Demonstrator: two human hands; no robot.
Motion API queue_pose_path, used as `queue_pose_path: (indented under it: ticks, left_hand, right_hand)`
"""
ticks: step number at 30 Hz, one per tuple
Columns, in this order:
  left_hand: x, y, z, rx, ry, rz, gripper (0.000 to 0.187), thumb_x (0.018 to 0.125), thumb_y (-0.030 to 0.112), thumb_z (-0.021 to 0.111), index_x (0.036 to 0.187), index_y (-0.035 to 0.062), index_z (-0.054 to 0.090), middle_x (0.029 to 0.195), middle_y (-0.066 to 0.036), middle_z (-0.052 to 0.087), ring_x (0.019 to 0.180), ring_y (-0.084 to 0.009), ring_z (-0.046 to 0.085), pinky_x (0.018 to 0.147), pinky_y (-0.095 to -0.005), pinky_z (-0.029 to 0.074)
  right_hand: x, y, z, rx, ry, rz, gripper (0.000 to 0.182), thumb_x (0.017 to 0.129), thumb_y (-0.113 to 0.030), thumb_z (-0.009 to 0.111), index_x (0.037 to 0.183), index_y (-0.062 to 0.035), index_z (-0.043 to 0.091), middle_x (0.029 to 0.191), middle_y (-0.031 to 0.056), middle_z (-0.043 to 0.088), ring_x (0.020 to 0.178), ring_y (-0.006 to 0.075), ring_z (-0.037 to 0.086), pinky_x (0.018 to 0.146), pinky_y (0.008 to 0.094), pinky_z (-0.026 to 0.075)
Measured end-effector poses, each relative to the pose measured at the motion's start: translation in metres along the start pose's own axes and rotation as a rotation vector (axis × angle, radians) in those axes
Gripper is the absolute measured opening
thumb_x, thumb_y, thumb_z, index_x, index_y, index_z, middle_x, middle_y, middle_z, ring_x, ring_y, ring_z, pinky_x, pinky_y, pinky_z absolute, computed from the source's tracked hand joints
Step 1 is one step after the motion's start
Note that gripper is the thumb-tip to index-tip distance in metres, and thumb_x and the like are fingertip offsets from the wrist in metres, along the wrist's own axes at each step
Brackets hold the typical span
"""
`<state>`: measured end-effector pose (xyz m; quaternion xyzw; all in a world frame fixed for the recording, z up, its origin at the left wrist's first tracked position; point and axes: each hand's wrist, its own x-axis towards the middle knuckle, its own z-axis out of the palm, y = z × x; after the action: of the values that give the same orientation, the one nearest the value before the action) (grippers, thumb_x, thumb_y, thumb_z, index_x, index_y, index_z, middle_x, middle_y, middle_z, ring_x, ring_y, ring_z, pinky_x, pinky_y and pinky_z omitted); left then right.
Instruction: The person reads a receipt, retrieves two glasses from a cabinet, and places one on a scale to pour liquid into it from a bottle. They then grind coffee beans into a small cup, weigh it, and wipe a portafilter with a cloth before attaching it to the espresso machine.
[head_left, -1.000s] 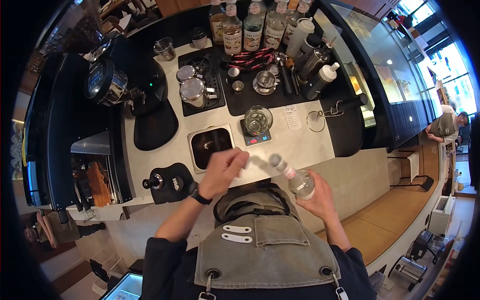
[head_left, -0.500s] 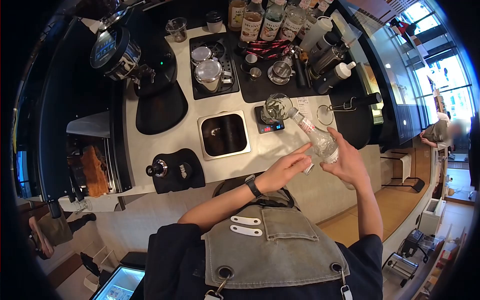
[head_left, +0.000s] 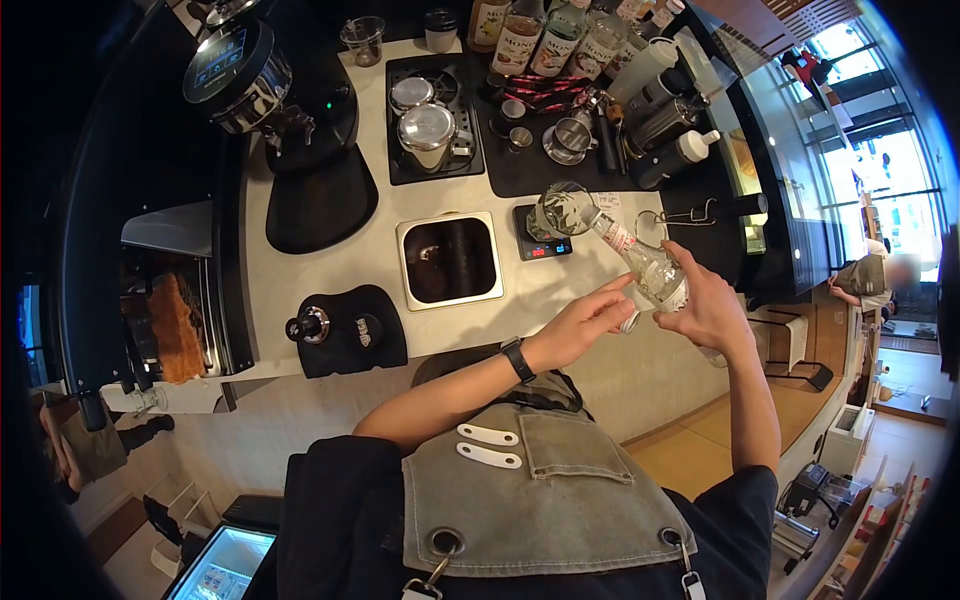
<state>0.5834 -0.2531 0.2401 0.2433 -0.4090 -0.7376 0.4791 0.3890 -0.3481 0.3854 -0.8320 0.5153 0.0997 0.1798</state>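
Observation:
My right hand [head_left: 712, 312] is wrapped around a clear glass bottle [head_left: 655, 275] with a printed label. The bottle is tilted, its neck pointing down to the left at the rim of a drinking glass [head_left: 563, 208]. Green leaf-like pieces show in that glass, which stands on a black digital scale [head_left: 546, 248] with a lit display. Beside the bottle's lower body is my left hand [head_left: 575, 335], its fingers pinched around a small bottle cap [head_left: 630, 322]. Whether liquid is flowing from the bottle is too fine to make out.
A small sink [head_left: 450, 220] is set into the counter left of the scale. Metal pitchers [head_left: 427, 130] stand on a black drip tray behind it. Syrup bottles [head_left: 555, 45] line the back. A tamper [head_left: 310, 325] rests on a black mat. Other people are at both sides.
The head view has shifted slightly. Both hands keep their grips, and the bottle's neck stays at the glass rim.

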Motion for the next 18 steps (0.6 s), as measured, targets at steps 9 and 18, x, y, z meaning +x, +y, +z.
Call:
queue_pose_path:
  ticks: [9, 18]
  left_hand:
    - [0.005, -0.003, 0.001, -0.042, 0.037, 0.013, 0.059, 0.112, 0.044, 0.049, 0.140, -0.0075, 0.055, 0.174, -0.018, 0.020, 0.116, -0.0138, 0.059, 0.101, -0.0338, 0.051]
    - [0.005, 0.005, 0.002, -0.013, 0.010, -0.022, 0.060, 0.112, 0.044, 0.047, 0.142, -0.0063, 0.055, 0.174, -0.014, 0.020, 0.139, -0.0218, 0.053, 0.109, -0.0378, 0.049]
  right_hand:
    - [0.005, -0.002, -0.009, -0.064, -0.029, 0.006, 0.097, 0.064, -0.028, 0.077, 0.154, -0.0165, 0.042, 0.106, 0.0250, 0.071, 0.097, 0.0463, 0.069, 0.085, 0.0535, 0.054]
    - [0.004, -0.004, -0.015, -0.048, -0.044, 0.015, 0.097, 0.064, -0.027, 0.075, 0.154, -0.0159, 0.043, 0.113, 0.0231, 0.071, 0.095, 0.0445, 0.070, 0.085, 0.0529, 0.054]
